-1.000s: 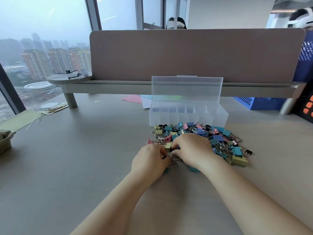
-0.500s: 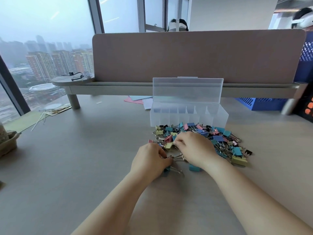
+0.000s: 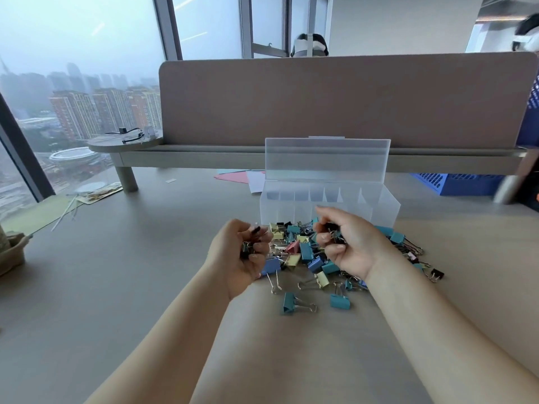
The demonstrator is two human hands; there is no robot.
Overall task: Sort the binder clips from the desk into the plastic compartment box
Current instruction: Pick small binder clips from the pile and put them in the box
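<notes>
The left hand (image 3: 242, 258) is gripping black clips (image 3: 247, 248), fingers curled. The right hand (image 3: 353, 243) is pinching a dark clip (image 3: 331, 228).

A brown divider panel (image 3: 350, 97) is seen at twelve o'clock, coloured paper sheets (image 3: 233, 177) beneath it, a blue crate (image 3: 455, 183) at two o'clock.

Left hand (image 3: 242, 255) raised palm-up above grey desk (image 3: 116, 272), fingers curled round small black binder clips (image 3: 254, 231). Right hand (image 3: 347, 243) lifted beside it, fingertips pinching another black clip (image 3: 331, 227). Between and under hands: heap of teal, blue, yellow, pink and black binder clips (image 3: 306, 253); two teal clips (image 3: 288, 303) lie apart at near edge. Translucent plastic compartment box (image 3: 385, 208) just behind heap, hinged lid (image 3: 326, 160) upright, compartments look empty. Brown divider panel (image 3: 335, 100) behind.
</notes>
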